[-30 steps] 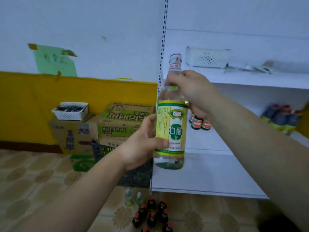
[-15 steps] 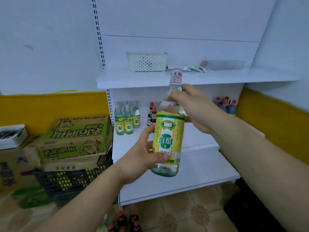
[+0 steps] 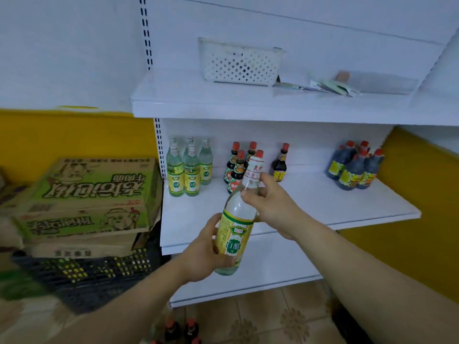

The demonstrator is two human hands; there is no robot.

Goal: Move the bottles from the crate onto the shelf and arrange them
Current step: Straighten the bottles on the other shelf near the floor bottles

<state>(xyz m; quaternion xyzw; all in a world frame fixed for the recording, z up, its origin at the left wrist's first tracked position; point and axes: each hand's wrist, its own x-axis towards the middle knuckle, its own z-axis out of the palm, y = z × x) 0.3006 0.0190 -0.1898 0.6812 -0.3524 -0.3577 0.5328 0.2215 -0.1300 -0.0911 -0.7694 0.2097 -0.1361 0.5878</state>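
I hold a clear vinegar bottle (image 3: 238, 219) with a yellow-green label and a white-red cap, tilted a little to the right, in front of the white shelf (image 3: 310, 204). My left hand (image 3: 206, 252) grips its lower body; my right hand (image 3: 270, 204) grips its neck. On the middle shelf stand several matching vinegar bottles (image 3: 188, 167) at the left, several small dark sauce bottles (image 3: 238, 165) in the middle, and dark bottles with yellow labels (image 3: 355, 167) at the right. A black crate (image 3: 82, 274) sits at lower left under cardboard boxes.
Two green-printed cardboard boxes (image 3: 94, 199) are stacked on the crate, left of the shelf. A white perforated basket (image 3: 241, 63) and some packets (image 3: 330, 86) lie on the upper shelf. Dark red-capped bottles (image 3: 181, 328) stand on the tiled floor below my arms.
The view has swung right and down toward the shelf. The bottle has dropped lower and tilted to the right, with both hands still on it.
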